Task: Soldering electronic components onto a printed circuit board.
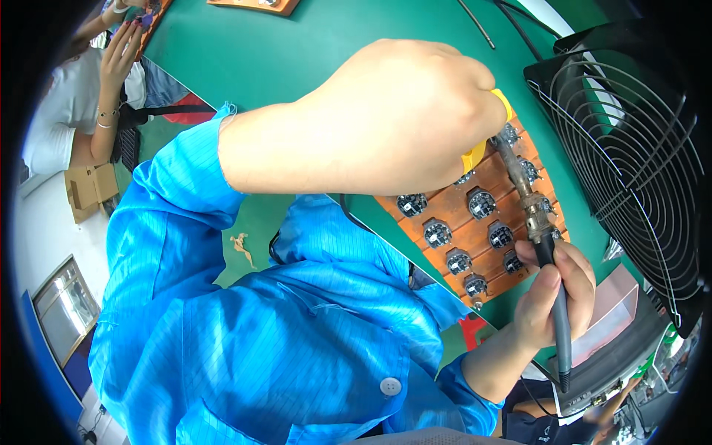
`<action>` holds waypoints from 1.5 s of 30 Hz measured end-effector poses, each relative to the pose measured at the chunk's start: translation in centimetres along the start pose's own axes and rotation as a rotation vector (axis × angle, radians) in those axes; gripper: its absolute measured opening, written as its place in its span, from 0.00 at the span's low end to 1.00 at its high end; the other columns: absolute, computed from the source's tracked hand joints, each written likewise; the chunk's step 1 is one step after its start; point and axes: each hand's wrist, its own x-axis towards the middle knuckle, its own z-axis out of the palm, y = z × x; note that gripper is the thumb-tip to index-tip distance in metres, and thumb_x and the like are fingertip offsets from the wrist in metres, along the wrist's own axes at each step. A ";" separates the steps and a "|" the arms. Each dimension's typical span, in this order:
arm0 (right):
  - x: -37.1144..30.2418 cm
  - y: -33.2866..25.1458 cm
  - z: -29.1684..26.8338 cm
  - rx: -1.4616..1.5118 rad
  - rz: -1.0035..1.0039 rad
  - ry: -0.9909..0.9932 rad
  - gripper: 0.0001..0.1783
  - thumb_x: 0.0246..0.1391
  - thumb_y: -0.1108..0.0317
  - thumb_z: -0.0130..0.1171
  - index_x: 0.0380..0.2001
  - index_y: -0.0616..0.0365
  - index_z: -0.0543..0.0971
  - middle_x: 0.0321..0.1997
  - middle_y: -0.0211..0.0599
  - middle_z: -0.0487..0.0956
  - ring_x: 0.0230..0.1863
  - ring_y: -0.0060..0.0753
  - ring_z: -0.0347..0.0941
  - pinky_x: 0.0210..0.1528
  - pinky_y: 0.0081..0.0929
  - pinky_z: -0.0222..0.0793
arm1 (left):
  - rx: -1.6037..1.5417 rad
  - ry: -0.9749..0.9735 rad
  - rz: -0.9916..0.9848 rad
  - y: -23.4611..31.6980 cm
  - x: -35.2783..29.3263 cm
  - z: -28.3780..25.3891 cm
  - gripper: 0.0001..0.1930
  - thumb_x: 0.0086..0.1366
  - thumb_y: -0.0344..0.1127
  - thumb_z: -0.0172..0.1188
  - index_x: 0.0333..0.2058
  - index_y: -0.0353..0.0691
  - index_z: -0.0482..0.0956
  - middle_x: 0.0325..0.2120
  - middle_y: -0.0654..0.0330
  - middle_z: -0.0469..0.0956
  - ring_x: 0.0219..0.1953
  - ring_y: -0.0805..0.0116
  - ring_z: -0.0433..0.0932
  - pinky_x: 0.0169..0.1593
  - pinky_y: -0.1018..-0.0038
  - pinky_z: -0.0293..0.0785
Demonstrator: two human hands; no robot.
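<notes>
My left hand (415, 111) is closed around a yellow-handled tool (475, 157) over the far part of an orange-brown grooved tray (475, 246). The working end of that tool is hidden by the hand. In my right hand (552, 297), at the tray's near right side, a soldering iron (545, 245) is held by its grey handle like a pen. Its hot end points away from me, toward a small round circuit board (506, 136) close to my left fingers. Whether the tip touches the board, I cannot make out. Several similar round boards (482, 202) sit in rows on the tray.
A black fan with a wire grille (627, 185) stands right of the tray. Below it are a pink open box (604, 311) and a black case. A thin rod (476, 24) lies on the green mat (334, 44). Another person (104, 96) works at the upper left.
</notes>
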 end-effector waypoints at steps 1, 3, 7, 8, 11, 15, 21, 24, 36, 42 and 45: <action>-0.1 0.0 0.1 0.007 0.000 0.007 0.11 0.63 0.71 0.54 0.41 0.71 0.72 0.34 0.59 0.79 0.28 0.42 0.81 0.24 0.27 0.80 | 0.014 -0.019 -0.019 0.1 0.1 0.0 0.11 0.40 0.27 0.67 0.22 0.39 0.73 0.23 0.58 0.72 0.28 0.54 0.76 0.30 0.63 0.74; 0.0 0.1 0.2 0.023 -0.014 0.008 0.10 0.63 0.72 0.54 0.41 0.71 0.72 0.35 0.59 0.79 0.28 0.42 0.81 0.24 0.27 0.80 | 0.029 -0.023 -0.023 0.3 0.2 -0.2 0.10 0.40 0.27 0.66 0.22 0.39 0.73 0.23 0.57 0.72 0.28 0.54 0.76 0.30 0.63 0.74; 0.1 0.2 0.5 0.054 -0.007 0.012 0.10 0.62 0.73 0.56 0.41 0.71 0.72 0.36 0.59 0.78 0.28 0.43 0.81 0.28 0.29 0.81 | 0.049 -0.051 -0.026 0.5 0.2 -0.1 0.10 0.40 0.27 0.66 0.22 0.38 0.74 0.23 0.57 0.72 0.28 0.54 0.76 0.30 0.62 0.74; 0.3 0.1 0.4 0.060 -0.009 0.008 0.10 0.61 0.73 0.57 0.41 0.71 0.72 0.36 0.59 0.78 0.28 0.43 0.81 0.30 0.30 0.81 | 0.051 -0.055 -0.021 0.6 0.4 -0.3 0.10 0.40 0.27 0.66 0.22 0.38 0.74 0.23 0.57 0.72 0.28 0.54 0.76 0.30 0.62 0.74; 0.1 0.0 0.5 0.105 0.043 0.082 0.12 0.56 0.70 0.63 0.36 0.70 0.74 0.32 0.58 0.81 0.27 0.43 0.82 0.30 0.29 0.78 | 0.067 -0.064 -0.036 0.8 0.7 -0.9 0.10 0.40 0.26 0.65 0.23 0.38 0.75 0.24 0.56 0.73 0.28 0.54 0.76 0.29 0.63 0.74; -2.1 0.3 -2.8 0.003 -0.063 0.123 0.17 0.62 0.61 0.58 0.37 0.69 0.73 0.30 0.57 0.80 0.20 0.41 0.78 0.25 0.30 0.76 | 0.045 -0.048 -0.060 1.5 0.9 -1.2 0.10 0.42 0.24 0.67 0.25 0.37 0.77 0.24 0.56 0.73 0.26 0.55 0.76 0.28 0.66 0.74; -6.2 -0.2 -5.1 0.127 0.060 0.245 0.16 0.65 0.64 0.52 0.43 0.71 0.72 0.33 0.59 0.76 0.22 0.44 0.78 0.25 0.29 0.74 | -0.193 -0.033 0.108 2.6 1.3 0.8 0.10 0.46 0.25 0.69 0.29 0.37 0.79 0.25 0.58 0.75 0.27 0.58 0.76 0.27 0.67 0.74; -6.4 -0.2 -4.2 0.048 0.095 0.251 0.16 0.65 0.63 0.52 0.42 0.71 0.72 0.33 0.59 0.76 0.21 0.42 0.78 0.24 0.28 0.74 | -0.182 -0.077 0.149 3.1 1.5 1.9 0.11 0.46 0.26 0.70 0.31 0.38 0.81 0.27 0.60 0.77 0.31 0.59 0.78 0.29 0.68 0.75; -5.6 0.5 -3.6 0.009 0.087 0.225 0.16 0.63 0.64 0.55 0.38 0.71 0.71 0.30 0.59 0.78 0.19 0.41 0.78 0.21 0.28 0.75 | -0.128 -0.031 0.130 3.2 2.1 2.1 0.09 0.46 0.26 0.71 0.25 0.37 0.78 0.28 0.54 0.77 0.29 0.57 0.79 0.28 0.70 0.76; -6.5 0.0 -4.6 -0.008 0.029 0.199 0.15 0.65 0.64 0.51 0.42 0.71 0.71 0.32 0.60 0.76 0.19 0.43 0.77 0.22 0.28 0.74 | -0.196 0.044 0.155 2.7 1.7 1.6 0.07 0.50 0.24 0.70 0.29 0.35 0.81 0.25 0.54 0.75 0.26 0.59 0.78 0.27 0.72 0.75; -8.5 -0.6 -5.6 -0.076 0.005 0.336 0.17 0.66 0.61 0.48 0.43 0.69 0.71 0.29 0.59 0.76 0.19 0.43 0.76 0.21 0.29 0.73 | -0.384 0.104 0.142 2.2 2.4 -1.0 0.11 0.53 0.21 0.64 0.37 0.30 0.78 0.27 0.54 0.74 0.28 0.57 0.75 0.31 0.70 0.73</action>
